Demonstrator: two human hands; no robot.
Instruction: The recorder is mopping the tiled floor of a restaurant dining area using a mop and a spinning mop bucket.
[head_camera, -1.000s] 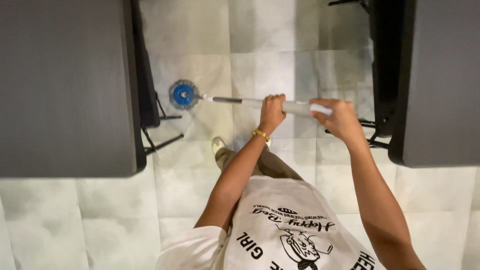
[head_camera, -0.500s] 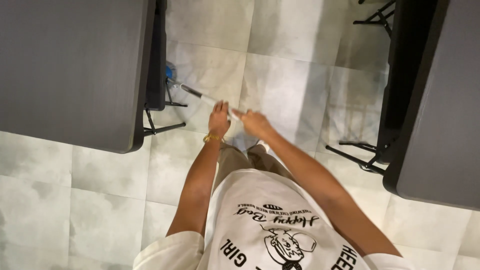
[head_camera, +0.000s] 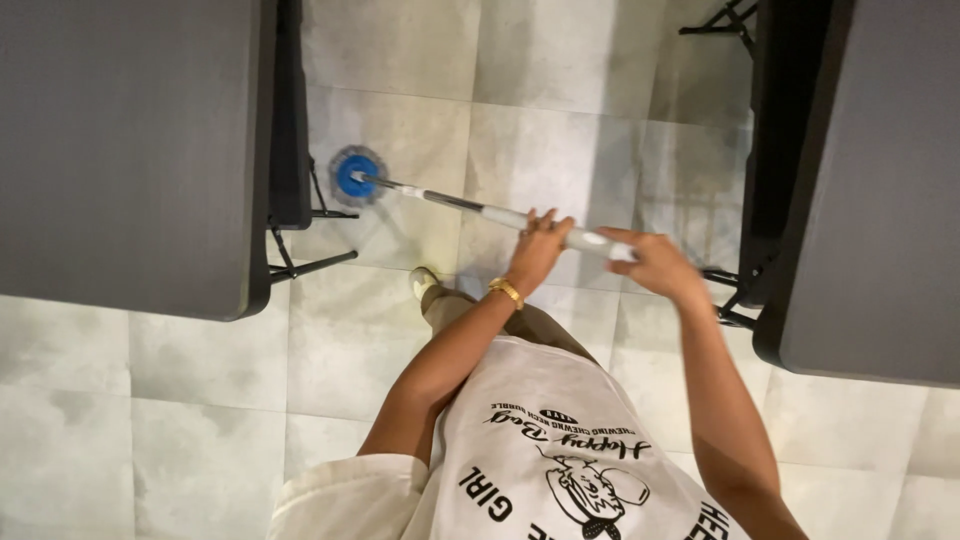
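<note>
Both hands, left and right, clamp the mop handle. Blue mop head on floor, near left bench's legs; snagging likely.

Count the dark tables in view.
2: one table at the left beside the mop head, one table at the right edge. More may lie outside the frame.
</note>
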